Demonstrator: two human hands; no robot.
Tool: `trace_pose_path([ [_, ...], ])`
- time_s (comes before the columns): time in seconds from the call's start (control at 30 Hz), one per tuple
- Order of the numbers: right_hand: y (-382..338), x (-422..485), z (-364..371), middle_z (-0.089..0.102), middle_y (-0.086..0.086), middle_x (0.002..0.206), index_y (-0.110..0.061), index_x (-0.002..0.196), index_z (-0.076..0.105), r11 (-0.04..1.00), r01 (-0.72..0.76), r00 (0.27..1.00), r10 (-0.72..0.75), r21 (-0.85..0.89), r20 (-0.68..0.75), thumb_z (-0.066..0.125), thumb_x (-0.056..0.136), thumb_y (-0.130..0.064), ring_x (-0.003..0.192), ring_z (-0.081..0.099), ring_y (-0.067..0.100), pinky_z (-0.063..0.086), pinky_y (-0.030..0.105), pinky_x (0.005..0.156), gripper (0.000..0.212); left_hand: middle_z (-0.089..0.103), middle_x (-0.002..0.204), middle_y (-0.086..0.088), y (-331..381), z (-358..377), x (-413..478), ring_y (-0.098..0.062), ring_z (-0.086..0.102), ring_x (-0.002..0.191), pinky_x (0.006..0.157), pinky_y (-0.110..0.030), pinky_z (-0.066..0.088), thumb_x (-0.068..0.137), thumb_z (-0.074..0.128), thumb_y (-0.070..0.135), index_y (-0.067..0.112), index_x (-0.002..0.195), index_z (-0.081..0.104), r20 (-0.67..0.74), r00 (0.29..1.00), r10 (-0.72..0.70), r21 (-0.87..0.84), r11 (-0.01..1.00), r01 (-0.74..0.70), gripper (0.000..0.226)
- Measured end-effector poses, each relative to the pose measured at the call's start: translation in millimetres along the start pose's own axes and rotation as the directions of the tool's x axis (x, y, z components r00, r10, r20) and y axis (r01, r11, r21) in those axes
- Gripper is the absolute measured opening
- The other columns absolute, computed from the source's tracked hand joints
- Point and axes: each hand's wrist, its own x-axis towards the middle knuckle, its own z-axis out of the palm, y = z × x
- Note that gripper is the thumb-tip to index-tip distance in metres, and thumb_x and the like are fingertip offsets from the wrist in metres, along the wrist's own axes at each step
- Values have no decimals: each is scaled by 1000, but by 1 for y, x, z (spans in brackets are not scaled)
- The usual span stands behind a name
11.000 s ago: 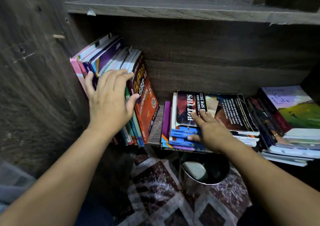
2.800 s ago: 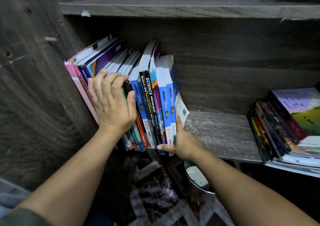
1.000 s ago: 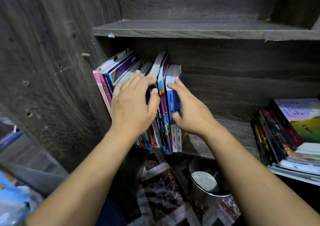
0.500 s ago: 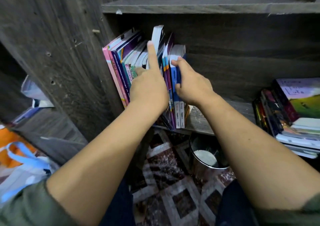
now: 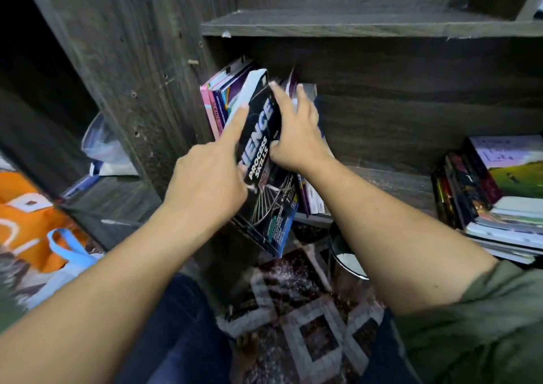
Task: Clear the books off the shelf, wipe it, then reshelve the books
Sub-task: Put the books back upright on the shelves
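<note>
Right at the centre of the frame, the black science book (image 5: 266, 177) stands tilted between both hands, its top leaning toward the row of upright books (image 5: 224, 95) and its lower corner hanging past the front edge of the shelf (image 5: 396, 182). The left hand (image 5: 205, 177) grips its left side, index finger stretched straight up along the pale page edge, the other fingers curled in at the cover. The right hand (image 5: 296, 136) holds the opposite side, thumb pressed on the front cover, fingers spread behind the book against the volumes beside it. At the right edge of the frame, well apart, a stack of books (image 5: 499, 195) lies flat on the same shelf. Below the shelf stands a metal pot (image 5: 346, 255) on the patterned floor (image 5: 308, 325); an orange bag (image 5: 23, 213) sits at the left edge.
</note>
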Motion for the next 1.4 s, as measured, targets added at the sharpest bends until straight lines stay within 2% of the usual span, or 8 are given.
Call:
trace_pose_path([
  [0.13,-21,7,9,1,5,161,-44,137,41,986,-110,993,105,122,49,46,82,-8,146,-2,26,3,69,110,66,66,112,-21,-18,-21,-14,-43,57,104,83,-41,45,90,61,23,45,152,7,22,999,-28,-7,1000,28,85],
  [0.27,-30,23,22,10,5,159,-38,116,57,972,-198,978,204,128,-38,53,88,-37,144,6,28,3,71,108,28,65,118,-19,-31,-34,-22,-41,56,108,78,-38,43,90,61,26,47,152,8,65,997,-42,58,998,39,84],
  [0.4,-39,32,38,14,4,158,-32,121,53,959,-284,943,277,-16,-183,74,60,-69,139,22,31,12,72,107,74,64,120,-17,-48,-35,-24,-39,56,106,71,-35,38,91,61,26,47,152,8,88,990,-110,127,987,99,83],
  [0.47,-44,35,45,6,7,159,-32,131,43,943,-329,915,304,-52,-265,79,51,-70,138,24,32,15,72,106,96,64,114,-19,-55,-31,-23,-40,56,101,67,-33,34,92,60,27,46,152,6,91,984,-153,142,980,139,83],
  [0.57,-46,39,55,-7,12,160,-34,143,28,930,-364,879,324,-56,-350,81,54,-66,141,20,34,15,72,108,109,64,109,-22,-58,-22,-20,-41,57,95,67,-35,35,92,57,28,45,152,5,85,981,-174,126,979,163,82],
  [0.67,-44,41,64,-9,13,160,-36,146,23,931,-360,867,306,-69,-393,80,57,-64,140,22,34,11,72,107,109,63,106,-22,-54,-11,-13,-43,58,95,70,-38,40,89,57,28,44,152,4,80,981,-175,130,978,164,84],
  [0.9,-37,40,73,2,9,160,-40,137,36,942,-294,876,197,-164,-440,67,65,-66,131,31,31,8,73,106,82,63,107,-23,-47,4,-3,-45,59,99,76,-42,47,87,61,23,44,151,4,78,981,-176,120,979,167,89],
  [1.4,-32,45,80,12,9,159,-34,127,46,950,-274,839,161,-148,-519,62,57,-68,126,36,31,10,69,106,79,64,109,-20,-55,5,3,-43,59,102,79,-41,47,88,59,25,42,151,7,84,982,-171,115,980,161,83],
])
